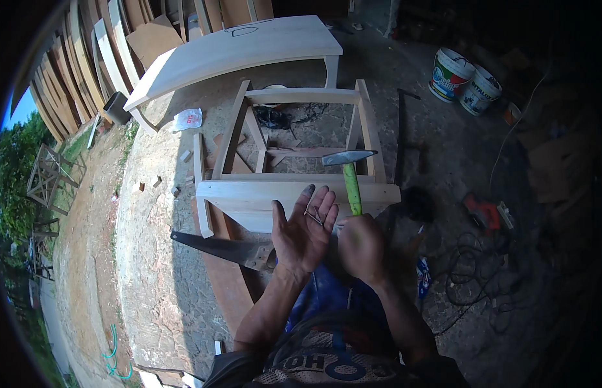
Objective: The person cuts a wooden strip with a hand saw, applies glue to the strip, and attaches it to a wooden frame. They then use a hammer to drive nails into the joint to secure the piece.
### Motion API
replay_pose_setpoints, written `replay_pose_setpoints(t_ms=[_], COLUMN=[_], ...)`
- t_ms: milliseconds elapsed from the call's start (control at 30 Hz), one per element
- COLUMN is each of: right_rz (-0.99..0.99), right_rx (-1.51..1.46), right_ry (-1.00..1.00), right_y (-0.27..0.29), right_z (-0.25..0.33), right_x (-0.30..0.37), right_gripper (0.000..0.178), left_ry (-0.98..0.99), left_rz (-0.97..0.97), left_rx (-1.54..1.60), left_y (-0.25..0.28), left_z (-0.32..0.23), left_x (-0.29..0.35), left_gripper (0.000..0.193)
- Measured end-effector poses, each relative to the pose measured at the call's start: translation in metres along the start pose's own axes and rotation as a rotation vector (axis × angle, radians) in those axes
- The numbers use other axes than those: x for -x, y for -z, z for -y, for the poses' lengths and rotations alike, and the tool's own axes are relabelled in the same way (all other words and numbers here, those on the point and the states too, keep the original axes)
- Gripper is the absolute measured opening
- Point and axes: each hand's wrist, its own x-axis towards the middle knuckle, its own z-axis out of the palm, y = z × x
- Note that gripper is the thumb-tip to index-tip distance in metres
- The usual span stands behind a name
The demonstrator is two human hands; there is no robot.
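Note:
My left hand (301, 236) is turned palm up in the middle, fingers partly curled, holding a few thin nails (312, 212) across its fingers and palm. Beside it, my right hand (362, 244) is closed round the green handle of a hammer (352, 184), whose metal head points up and away from me. Both hands are just over the near side of a pale wooden frame (249, 189), which looks like an unfinished chair with a wide flat board at its near end. A handsaw (213, 249) lies to the left of my left hand, its handle end partly hidden.
A long pale wooden table (249, 48) stands beyond the frame, with boards (81, 58) leaning at the far left. Two paint buckets (451, 74) sit at the far right. A red power tool (482, 213) and coiled cable (469, 268) lie on the right. Wood offcuts (156, 182) dot the floor.

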Motion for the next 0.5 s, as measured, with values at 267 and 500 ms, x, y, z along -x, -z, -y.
replay_pose_setpoints(t_ms=[267, 500], right_rz=[-0.031, -0.148], right_rx=[-0.022, -0.049], right_ry=[-0.110, -0.143], right_y=[0.017, 0.029], right_z=[-0.022, -0.047], right_x=[0.029, 0.050], right_gripper=[0.020, 0.020], left_ry=[0.103, 0.152], left_rz=[0.025, 0.031], left_rx=[-0.082, -0.178], left_y=[0.003, 0.012], left_z=[0.050, 0.089], left_x=[0.005, 0.004], left_gripper=[0.075, 0.072])
